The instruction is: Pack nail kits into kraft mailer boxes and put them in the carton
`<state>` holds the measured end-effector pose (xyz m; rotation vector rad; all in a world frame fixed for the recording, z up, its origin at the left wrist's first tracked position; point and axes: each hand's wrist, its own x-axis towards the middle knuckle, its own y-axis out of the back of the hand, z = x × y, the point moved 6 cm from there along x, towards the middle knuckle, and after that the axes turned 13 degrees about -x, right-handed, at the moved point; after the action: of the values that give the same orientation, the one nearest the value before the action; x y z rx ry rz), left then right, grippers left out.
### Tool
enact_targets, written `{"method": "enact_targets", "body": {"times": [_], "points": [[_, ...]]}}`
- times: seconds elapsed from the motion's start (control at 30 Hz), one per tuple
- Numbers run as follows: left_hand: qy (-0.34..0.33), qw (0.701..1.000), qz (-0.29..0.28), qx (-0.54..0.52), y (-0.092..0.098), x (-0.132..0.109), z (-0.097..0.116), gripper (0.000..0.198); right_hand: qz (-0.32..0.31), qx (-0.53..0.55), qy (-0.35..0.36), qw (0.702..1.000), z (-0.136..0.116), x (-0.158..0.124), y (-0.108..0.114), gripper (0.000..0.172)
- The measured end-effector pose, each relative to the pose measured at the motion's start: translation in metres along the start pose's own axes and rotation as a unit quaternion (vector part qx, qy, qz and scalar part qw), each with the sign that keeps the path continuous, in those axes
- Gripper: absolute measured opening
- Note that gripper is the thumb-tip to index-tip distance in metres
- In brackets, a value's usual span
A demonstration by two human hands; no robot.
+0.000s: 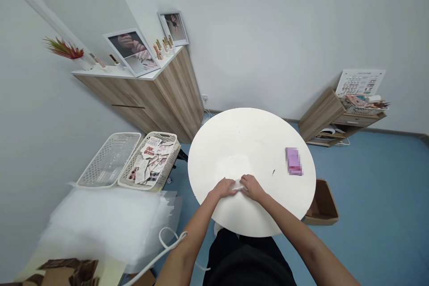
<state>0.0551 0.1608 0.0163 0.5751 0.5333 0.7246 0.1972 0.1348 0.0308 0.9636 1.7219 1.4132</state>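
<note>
A small whitish, translucent, flat piece is between my hands, low over the near half of the round white table. My left hand grips its left end with curled fingers. On the right end, my right hand is closed in the same way. The fingers cover both ends, so its exact kind cannot be made out. Further right on the tabletop lies a purple rectangular item, pixelated in the picture. A small dark reddish mark or scrap is between it and my right hand.
To the left stand a basket of printed packets, another white basket and a stack of white sheets. A white cable passes near my left forearm. An open cardboard box sits on the floor at right. Wooden cabinets stand behind.
</note>
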Motion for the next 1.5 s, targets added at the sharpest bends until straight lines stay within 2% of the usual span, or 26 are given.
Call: {"method": "enact_targets", "body": {"times": [0.07,0.13,0.27,0.37,0.43,0.47,0.57,0.67,0.77,0.9,1.03,1.17,1.3,1.4,1.5], "points": [[0.02,0.999,0.011,-0.028,0.011,0.004,-0.002,0.035,0.002,0.018,-0.037,0.999,0.008,0.008,0.008,0.016],[0.037,0.997,0.051,-0.038,0.02,0.006,-0.005,0.033,-0.018,0.034,-0.076,0.996,0.015,0.02,0.011,0.013],[0.076,0.991,0.112,-0.02,0.023,0.006,-0.014,0.033,-0.052,0.052,-0.136,0.988,0.028,0.047,0.008,0.018],[0.083,0.978,0.188,0.045,0.026,0.003,-0.014,0.043,-0.067,0.057,-0.164,0.982,0.037,0.062,0.001,0.025],[0.051,0.963,0.233,0.123,0.024,0.001,-0.007,0.053,-0.078,0.055,-0.172,0.981,0.043,0.069,-0.005,0.028],[0.023,0.959,0.233,0.158,0.02,0.0,-0.002,0.058,-0.079,0.052,-0.173,0.98,0.045,0.072,-0.008,0.028],[-0.043,0.962,0.174,0.206,-0.006,-0.002,0.006,0.066,-0.072,0.043,-0.176,0.981,0.051,0.077,-0.016,0.027],[-0.024,0.966,0.159,0.203,-0.026,-0.006,0.003,0.072,-0.019,0.04,-0.192,0.981,0.054,0.069,-0.023,0.027],[0.006,0.965,0.178,0.193,-0.035,-0.008,0.001,0.078,0.078,0.034,-0.27,0.959,0.06,0.043,-0.029,0.04],[0.007,0.963,0.185,0.195,-0.034,-0.008,0.006,0.079,0.129,0.029,-0.406,0.904,0.065,-0.003,-0.048,0.051],[0.001,0.964,0.181,0.195,-0.031,-0.007,0.005,0.077,0.139,0.037,-0.458,0.877,0.062,-0.025,-0.063,0.04],[0.012,0.967,0.161,0.199,-0.032,-0.006,0.002,0.074,0.12,0.078,-0.48,0.865,0.056,-0.023,-0.065,0.02],[0.025,0.97,0.129,0.206,-0.03,-0.002,0.005,0.072,0.074,0.156,-0.528,0.831,0.051,-0.015,-0.056,0.011],[0.021,0.972,0.113,0.205,-0.025,0.003,0.011,0.072,0.113,0.246,-0.515,0.813,0.043,-0.004,-0.043,0.011],[0.011,0.974,0.1,0.204,-0.023,0.007,0.016,0.069,0.168,0.313,-0.45,0.819,0.028,0.008,-0.033,0.011]]}}
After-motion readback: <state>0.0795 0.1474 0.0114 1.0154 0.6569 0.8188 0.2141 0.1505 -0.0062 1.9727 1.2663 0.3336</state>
